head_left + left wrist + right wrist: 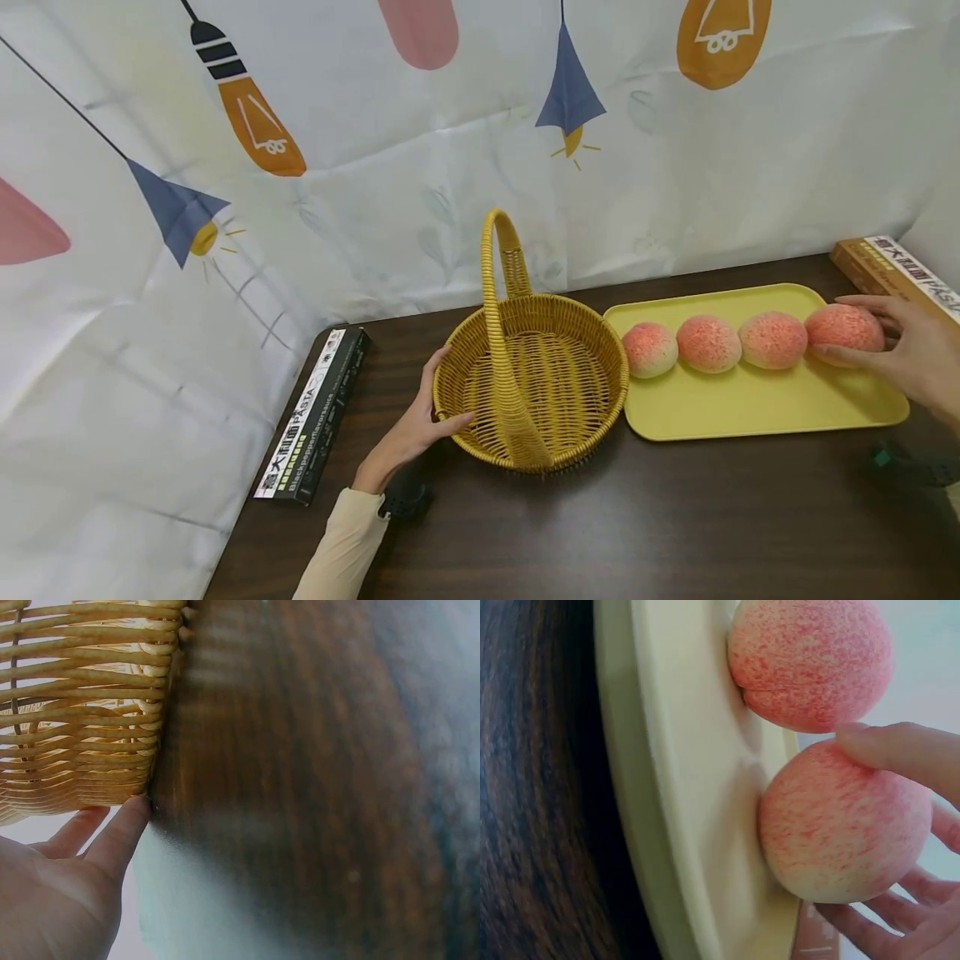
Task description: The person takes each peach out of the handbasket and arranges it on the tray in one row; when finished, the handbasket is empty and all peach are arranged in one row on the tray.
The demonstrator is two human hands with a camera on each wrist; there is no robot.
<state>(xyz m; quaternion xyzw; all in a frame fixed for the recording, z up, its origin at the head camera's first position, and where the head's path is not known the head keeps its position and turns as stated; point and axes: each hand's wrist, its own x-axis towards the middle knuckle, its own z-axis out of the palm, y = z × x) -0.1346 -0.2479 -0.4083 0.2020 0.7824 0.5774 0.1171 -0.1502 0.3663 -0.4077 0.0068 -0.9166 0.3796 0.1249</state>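
A yellow wicker basket [468,375] with a tall arched handle stands on the dark table, its inside bare. At its left side my left hand [412,429] holds the rim, thumb over the edge and fingers along the outer wall. In the left wrist view, fingertips touch the low part of the weave [82,750]. On a yellow tray [720,408] to the right lies a row of several pink peaches [708,343]. My right hand [918,350] grips the rightmost peach [840,825], thumb on one side and fingers on the other. That peach is close beside its neighbour [810,664].
A black pasta box [318,417] lies on the table [600,533] at the left. Behind the tray's right end is a brown pasta box [900,271], partly hidden by the right hand. A white patterned cloth [375,225] hangs along the back and left.
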